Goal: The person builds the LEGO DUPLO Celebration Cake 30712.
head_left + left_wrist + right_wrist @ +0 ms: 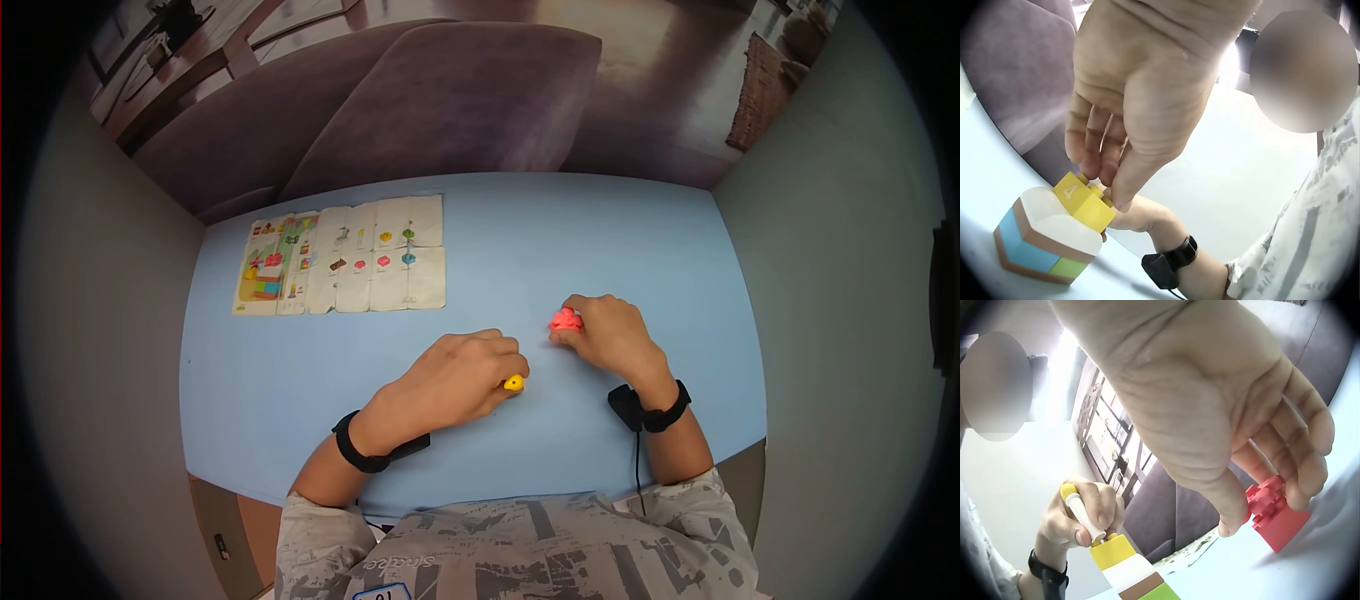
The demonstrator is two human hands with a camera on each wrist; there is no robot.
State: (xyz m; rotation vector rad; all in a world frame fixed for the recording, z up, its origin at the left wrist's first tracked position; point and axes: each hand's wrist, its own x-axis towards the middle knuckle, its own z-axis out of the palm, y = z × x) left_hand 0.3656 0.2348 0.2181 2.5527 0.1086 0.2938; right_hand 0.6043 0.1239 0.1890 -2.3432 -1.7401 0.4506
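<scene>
My left hand (455,375) pinches a white toy candle with a yellow tip (1082,512). The candle's foot is at the studs of a yellow brick (1085,203) marked 4. Below that brick sits a layered block cake (1047,240) in white, brown, blue and green, largely hidden under the hand in the head view. To the right, my right hand (615,335) grips a red flower-shaped piece (1266,499) between thumb and fingers. Directly beneath the flower piece is a red brick (1282,528), low over the blue table.
A creased instruction sheet (370,255) with pictures of coloured bricks lies at the back left of the blue table (660,240). Grey side panels (830,260) flank the table. A cable (638,470) hangs from the right wrist camera.
</scene>
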